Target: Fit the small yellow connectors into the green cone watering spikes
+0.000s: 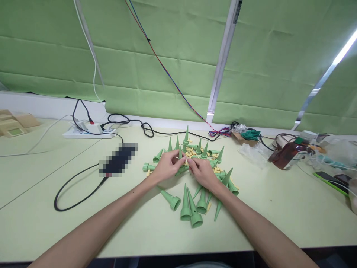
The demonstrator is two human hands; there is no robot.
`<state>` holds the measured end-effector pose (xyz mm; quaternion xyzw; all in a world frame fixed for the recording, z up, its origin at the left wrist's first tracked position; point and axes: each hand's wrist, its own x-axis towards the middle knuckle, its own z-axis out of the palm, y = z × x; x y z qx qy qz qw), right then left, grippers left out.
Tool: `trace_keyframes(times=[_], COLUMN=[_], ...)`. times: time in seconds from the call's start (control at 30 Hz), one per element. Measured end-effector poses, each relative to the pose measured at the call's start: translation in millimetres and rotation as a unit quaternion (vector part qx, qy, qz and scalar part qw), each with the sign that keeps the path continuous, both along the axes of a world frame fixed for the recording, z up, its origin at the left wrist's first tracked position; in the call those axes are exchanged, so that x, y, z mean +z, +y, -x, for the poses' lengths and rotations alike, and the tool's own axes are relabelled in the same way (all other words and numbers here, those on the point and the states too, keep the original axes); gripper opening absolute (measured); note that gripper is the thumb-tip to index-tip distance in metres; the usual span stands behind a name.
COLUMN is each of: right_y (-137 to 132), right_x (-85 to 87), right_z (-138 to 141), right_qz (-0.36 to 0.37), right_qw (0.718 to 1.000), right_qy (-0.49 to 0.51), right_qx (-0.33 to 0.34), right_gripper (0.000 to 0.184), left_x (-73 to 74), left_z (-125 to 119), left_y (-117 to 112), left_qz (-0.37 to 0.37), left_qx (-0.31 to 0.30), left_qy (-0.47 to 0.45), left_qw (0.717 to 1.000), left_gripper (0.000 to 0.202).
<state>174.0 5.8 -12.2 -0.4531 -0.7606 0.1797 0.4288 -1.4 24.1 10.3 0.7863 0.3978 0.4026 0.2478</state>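
Note:
My left hand (168, 165) is closed around a green plastic spike (180, 152), whose pointed tip sticks up above the fingers. Close against it, my right hand (203, 171) has its thumb and fingertips pinched together; whatever is between them is too small to make out. Around both hands lie many hollow green spikes, some standing on their wide ends, others on their sides. A pair of spikes (185, 206) stands in front of the hands, with a tipped spike (171, 200) to their left. Small yellow plastic pieces (192, 152) are heaped behind the hands among the spikes.
To the left are a blurred-out dark device (118, 160) on a looped black cable and a white power strip (89, 132). Rightward sit a brown bottle (288, 154), plastic bags (253, 154) and a green-edged phone (331, 181). Black cable runs along the back wall.

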Motion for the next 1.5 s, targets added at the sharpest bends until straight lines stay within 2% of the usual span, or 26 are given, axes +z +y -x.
trace_keyframes(times=[0.13, 0.23, 0.33, 0.6, 0.83, 1.0, 1.3, 1.4, 1.5], right_y=[-2.5, -2.8, -0.8, 2.4, 4.3, 5.6, 6.3, 4.7, 2.6], right_x=[0.7, -0.2, -1.9, -2.9, -3.4, -5.4, -5.8, -4.4, -2.6], right_z=[-0.2, -0.9, -1.8, -2.7, -2.9, -3.7, -3.2, -2.7, -2.4], right_qz=[-0.015, -0.028, -0.040, -0.039, -0.038, -0.041, -0.027, -0.022, -0.027], right_qw=[0.999, 0.998, 0.998, 0.999, 0.999, 0.998, 0.999, 0.999, 0.999], right_qy=[0.028, 0.028, 0.019, 0.006, -0.010, -0.029, -0.019, -0.006, 0.027], right_qx=[0.027, 0.054, 0.051, 0.024, -0.010, -0.025, -0.027, -0.026, -0.006], right_gripper=[0.018, 0.013, 0.008, 0.018, 0.030, 0.038, 0.044, 0.038, 0.022], left_x=[-1.1, -1.7, -1.4, 2.2, -0.4, -3.9, -7.0, -6.5, -7.5], left_z=[0.2, 0.0, -0.1, 0.1, 0.6, -0.5, -2.4, -2.5, -1.9], left_y=[2.8, 4.4, 4.4, -0.5, -1.1, -0.3, 1.1, 1.5, 2.2], left_qz=[-0.002, 0.000, 0.005, 0.060, 0.059, 0.035, 0.019, 0.009, -0.036], left_qx=[0.021, 0.029, 0.026, -0.031, -0.077, -0.049, -0.039, -0.030, -0.008], left_qy=[-0.003, -0.005, -0.010, -0.031, -0.033, -0.015, -0.003, 0.007, 0.020], left_qw=[1.000, 1.000, 1.000, 0.997, 0.995, 0.998, 0.999, 0.999, 0.999], left_gripper=[0.025, 0.026, 0.027, 0.027, 0.027, 0.022, 0.024, 0.026, 0.023])
